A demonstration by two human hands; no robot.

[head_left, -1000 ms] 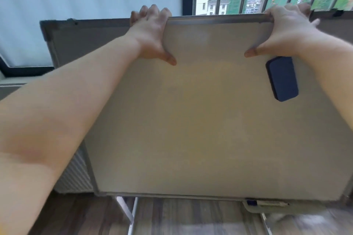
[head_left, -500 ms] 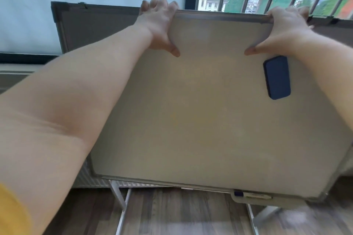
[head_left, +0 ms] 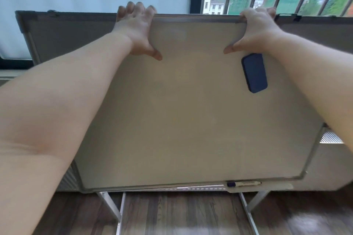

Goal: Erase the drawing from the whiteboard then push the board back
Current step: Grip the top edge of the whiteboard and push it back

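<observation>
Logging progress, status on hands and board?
Left hand and right hand grip whiteboard top edge. Surface wiped clean. Eraser stuck on board.

Both bare arms reach forward and up from the lower corners of the frame toward its upper middle. The left hand [head_left: 136, 30] sits upper centre-left, fingers curled over an edge, thumb splayed down to the right. The right hand [head_left: 257, 31] sits upper centre-right, fingers hooked likewise, thumb pointing left. The hands are well apart.
</observation>
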